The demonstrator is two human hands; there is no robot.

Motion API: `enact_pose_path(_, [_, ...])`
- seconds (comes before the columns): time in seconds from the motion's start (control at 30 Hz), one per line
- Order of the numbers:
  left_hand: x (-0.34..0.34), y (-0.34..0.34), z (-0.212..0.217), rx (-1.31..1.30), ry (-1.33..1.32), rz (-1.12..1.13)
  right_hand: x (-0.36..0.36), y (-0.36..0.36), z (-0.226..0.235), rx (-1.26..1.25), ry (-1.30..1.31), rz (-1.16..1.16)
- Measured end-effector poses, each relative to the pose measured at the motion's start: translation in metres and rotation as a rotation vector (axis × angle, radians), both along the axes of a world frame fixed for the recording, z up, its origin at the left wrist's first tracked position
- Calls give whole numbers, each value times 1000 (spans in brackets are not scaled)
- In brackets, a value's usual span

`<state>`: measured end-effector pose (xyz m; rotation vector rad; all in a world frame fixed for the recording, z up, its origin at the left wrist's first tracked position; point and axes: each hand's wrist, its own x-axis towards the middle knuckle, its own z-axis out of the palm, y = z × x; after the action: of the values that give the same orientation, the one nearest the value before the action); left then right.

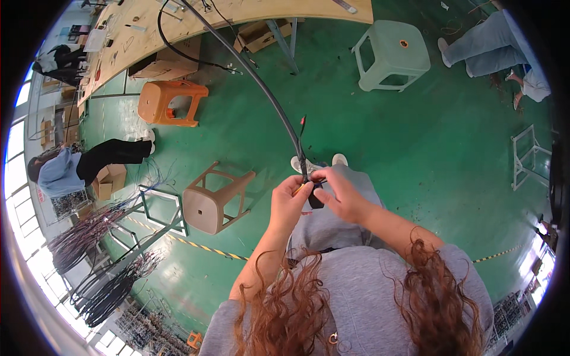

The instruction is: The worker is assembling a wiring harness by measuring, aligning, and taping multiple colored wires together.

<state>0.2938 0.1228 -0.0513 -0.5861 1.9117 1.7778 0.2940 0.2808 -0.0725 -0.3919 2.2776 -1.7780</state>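
Note:
A thick dark grey cable [261,83] runs down from the wooden table to its end in front of my lap. My left hand [288,200] pinches the cable's end between thumb and fingers, with a bit of yellow wire at the fingertips. On the other side, my right hand [343,197] is curled in, its fingertips at thin black wires by the cable's end. A black block-like piece [315,200] hangs just under the fingertips; its kind is hard to tell. Beside the cable a thin black lead with a red tip [303,121] sticks up.
A wooden table [231,10] with loose cables stands ahead. Around me are a beige stool [205,210], an orange stool [160,104] and a pale green stool [395,50]. Bundled wires [113,291] hang from a rack at left. People stand at left [113,163] and far right [487,44].

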Motion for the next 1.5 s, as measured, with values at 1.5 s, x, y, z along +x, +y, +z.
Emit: enact_pose_path(1.5, [-13, 4, 8, 661, -382, 29, -15, 28, -5, 97, 765, 204])
